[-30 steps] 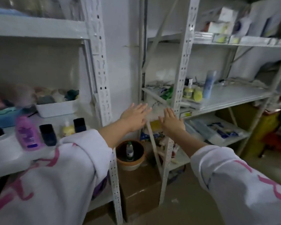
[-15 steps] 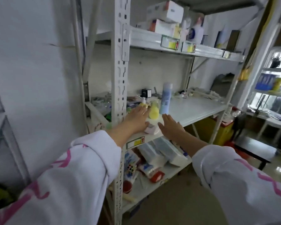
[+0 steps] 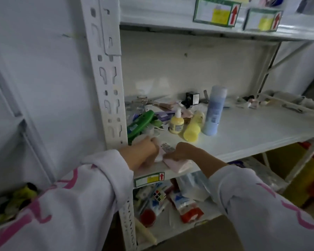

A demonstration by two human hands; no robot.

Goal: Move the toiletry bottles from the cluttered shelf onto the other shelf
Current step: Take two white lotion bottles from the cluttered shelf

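Observation:
On the white shelf (image 3: pixel 252 134) stand a tall pale-blue bottle (image 3: pixel 214 111) and a small yellow pump bottle (image 3: pixel 176 124). A yellow bottle (image 3: pixel 192 131) leans between them, and a green tube (image 3: pixel 140 124) lies to the left among clutter. At the shelf's front edge my left hand (image 3: pixel 143 153) curls around a small pale-pink labelled bottle (image 3: pixel 164 148). Right beside it, my right hand (image 3: pixel 181 151) has its fingers closed down on a flat pink tube (image 3: pixel 178 164). The two pink items touch, and my hands hide much of them.
A perforated white upright post (image 3: pixel 109 87) stands just left of my left hand. The upper shelf edge carries labels with red arrows (image 3: pixel 216 13). The lower shelf holds a puzzle cube (image 3: pixel 159 194), packets and a red lid (image 3: pixel 148 216). Cables and small items lie at the back right (image 3: pixel 279 104).
The view swung from the left rack to the right one and came in close. Both hands dropped from open in the air onto the pink items at the shelf's front edge.

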